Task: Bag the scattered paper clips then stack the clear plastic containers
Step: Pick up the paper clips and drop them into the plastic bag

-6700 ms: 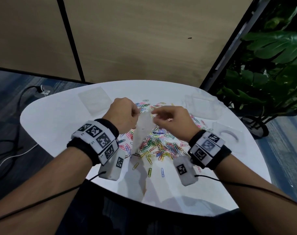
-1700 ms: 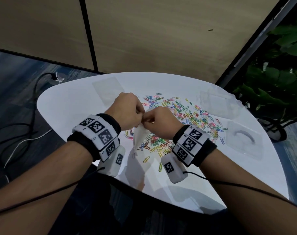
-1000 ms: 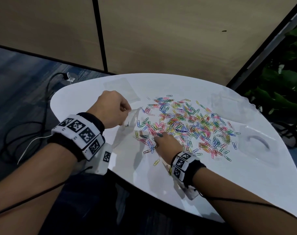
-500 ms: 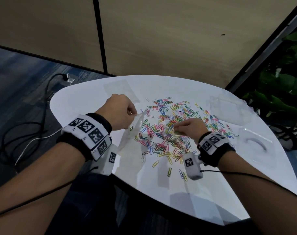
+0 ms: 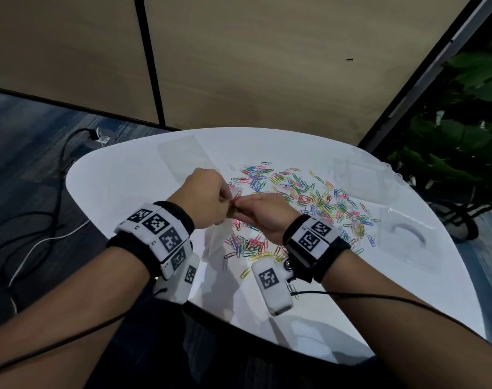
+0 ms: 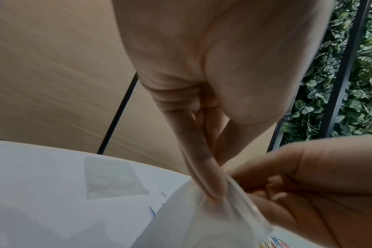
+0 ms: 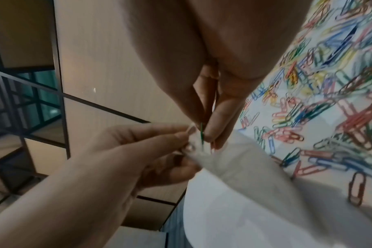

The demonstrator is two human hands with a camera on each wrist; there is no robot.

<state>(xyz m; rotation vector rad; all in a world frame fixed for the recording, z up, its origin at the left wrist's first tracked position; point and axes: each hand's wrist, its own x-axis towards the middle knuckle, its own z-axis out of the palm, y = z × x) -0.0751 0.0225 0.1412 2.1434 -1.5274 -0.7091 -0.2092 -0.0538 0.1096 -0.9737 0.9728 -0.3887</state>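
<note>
Colourful paper clips (image 5: 309, 203) lie scattered over the white table (image 5: 127, 192). My left hand (image 5: 225, 200) pinches the mouth of a small clear bag (image 5: 215, 242), which hangs down toward the table. My right hand (image 5: 239, 204) meets it at the mouth. In the right wrist view, that hand's fingertips (image 7: 210, 132) pinch a green paper clip (image 7: 201, 132) at the bag's opening (image 7: 194, 142). In the left wrist view, my left fingers (image 6: 210, 184) grip the bag's (image 6: 202, 226) rim. Two clear plastic containers (image 5: 360, 175) (image 5: 405, 234) sit at the table's right.
A second flat clear bag (image 5: 183, 155) lies at the far left of the table. A beige wall panel stands behind the table and leafy plants (image 5: 450, 164) stand to the right. Cables (image 5: 42, 220) run over the carpet at the left.
My right hand has left the clip pile and moved left to the bag's mouth, carrying a pinch of clips. The left hand still holds the bag up in about the same place.
</note>
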